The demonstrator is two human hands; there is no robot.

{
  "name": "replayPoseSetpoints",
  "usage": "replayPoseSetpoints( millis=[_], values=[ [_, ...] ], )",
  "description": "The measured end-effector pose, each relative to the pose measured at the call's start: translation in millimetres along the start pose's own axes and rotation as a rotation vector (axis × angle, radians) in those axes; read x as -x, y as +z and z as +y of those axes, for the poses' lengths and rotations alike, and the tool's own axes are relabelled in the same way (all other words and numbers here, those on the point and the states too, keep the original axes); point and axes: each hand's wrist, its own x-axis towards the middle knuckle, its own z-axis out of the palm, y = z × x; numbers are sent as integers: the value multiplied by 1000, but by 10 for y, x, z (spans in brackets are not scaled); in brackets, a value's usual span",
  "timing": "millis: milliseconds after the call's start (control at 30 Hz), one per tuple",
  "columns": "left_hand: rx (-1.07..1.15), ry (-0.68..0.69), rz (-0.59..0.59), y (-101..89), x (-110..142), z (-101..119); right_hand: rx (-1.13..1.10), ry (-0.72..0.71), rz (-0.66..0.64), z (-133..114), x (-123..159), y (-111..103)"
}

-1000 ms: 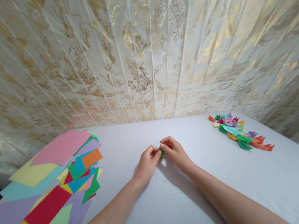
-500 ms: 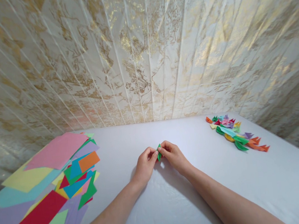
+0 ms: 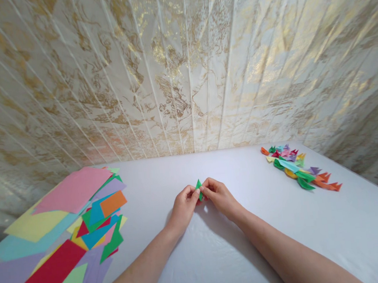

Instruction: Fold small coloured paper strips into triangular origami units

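Observation:
Between my two hands, over the middle of the white table, is a small folded piece of green paper [image 3: 198, 184], its pointed tip upward. My left hand [image 3: 186, 203] pinches it from the left with thumb and fingers. From the right, the thumb and fingers of my right hand [image 3: 219, 194] pinch the same paper. The fingertips of both hands nearly meet and cover much of it, so its full folded shape is hidden.
Coloured sheets lie spread at the left, with a pink sheet [image 3: 75, 189], a red sheet [image 3: 56, 272] and an orange piece [image 3: 113, 204] on top. Several small folded paper figures [image 3: 304, 176] sit at the right. A patterned curtain [image 3: 181, 70] hangs behind the table [image 3: 245, 162].
The green paper has turned slightly in my fingers, and its tip now points more straight up. Both hands stay in nearly the same place.

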Motion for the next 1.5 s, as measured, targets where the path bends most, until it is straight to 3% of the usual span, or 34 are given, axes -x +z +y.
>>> replayPoseSetpoints(
  millis=[333, 567, 700, 967, 1133, 1333, 1500],
  values=[
    [-13, -5, -21, 24, 3, -32, -80, 31, -57, -10, -1, 9],
    [-66, 25, -88, 36, 6, -78, -97, 86, -3, -4, 1, -3],
    [-82, 39, -89, 39, 7, -97, -99, 50, 32, 2, -3, 3],
    [-110, -42, -143, 50, 33, 5, -117, 22, 119, 27, -21, 4],
    [-141, -22, -152, 62, 45, -38, -99, 53, 135, 75, -16, 11],
    [-98, 31, -69, 61, 33, -57, 20, -41, 124, 61, -24, -2],
    [-6, -65, 154, 21, -5, -43, 96, -40, 178, 49, -18, 0]
  ],
)
